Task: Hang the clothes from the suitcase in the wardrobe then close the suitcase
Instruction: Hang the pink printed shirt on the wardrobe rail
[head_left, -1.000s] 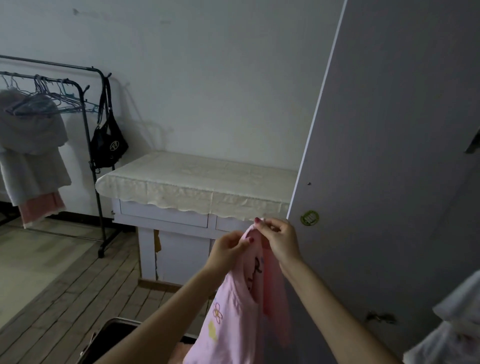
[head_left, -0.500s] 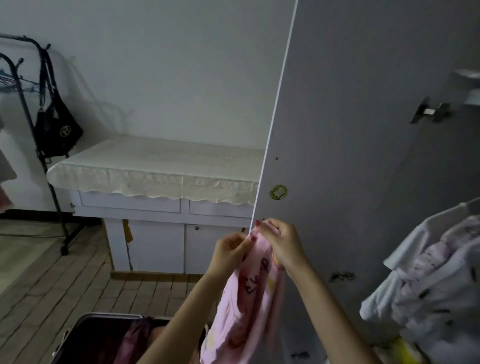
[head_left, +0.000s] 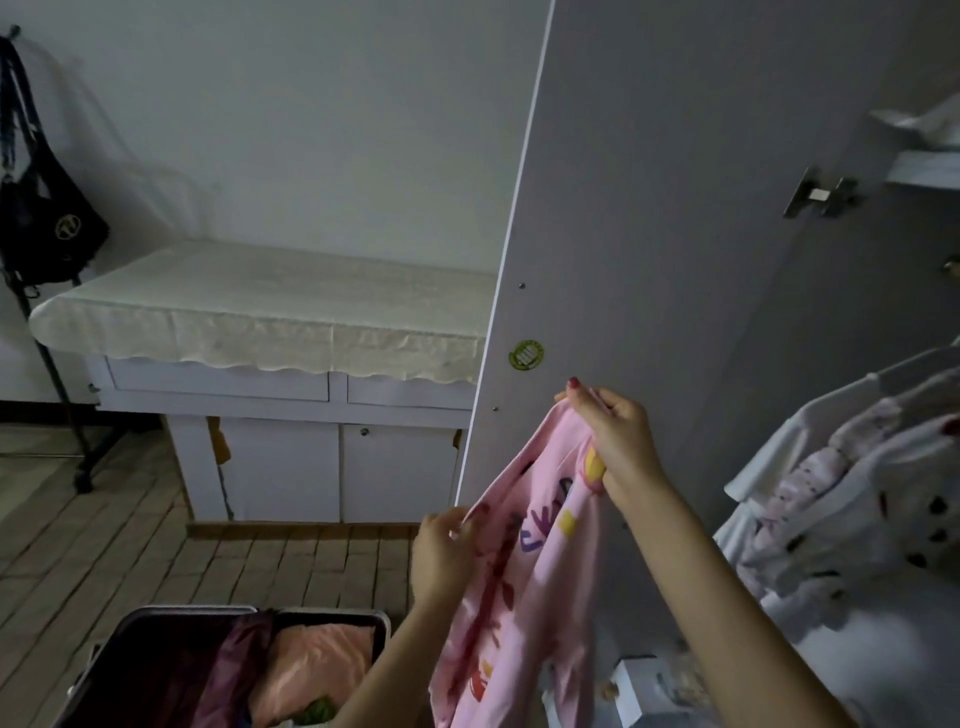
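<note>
Pink cloth fills the head view's lower middle: a garment (head_left: 524, 571) of soft, thin fabric, printed with red, purple and yellow shapes and some letters, hangs in loose folds between two raised hands. The right hand (head_left: 615, 441) is the higher one, its fingers (head_left: 584, 397) pinching the garment's top edge just in front of the wardrobe door (head_left: 675, 234). The left hand (head_left: 441, 556) is lower and to the left, its fingers curled round a fold of the same cloth.

Below the left forearm, on the floor (head_left: 130, 535), lies the suitcase (head_left: 171, 654), open, dark inside, with a maroon piece and a peach piece of clothing in it; its pale rounded rim shows at the top.

The door is a flat, matt grey panel with a thin white edge, a round green sticker (head_left: 526, 355) and a metal hinge (head_left: 821, 196). It stands open and hides part of the cabinet (head_left: 291, 447) behind it. At the right edge, inside the wardrobe, white clothes (head_left: 852, 509) with small dark and pink prints hang near the right arm.

The cabinet is white, boxy, with drawers and doors, topped by a cream cloth (head_left: 249, 312) with a scalloped hem. At the far left a black bag (head_left: 47, 228) hangs from a dark metal rack (head_left: 57, 395). The floor is of brownish wooden strips.
</note>
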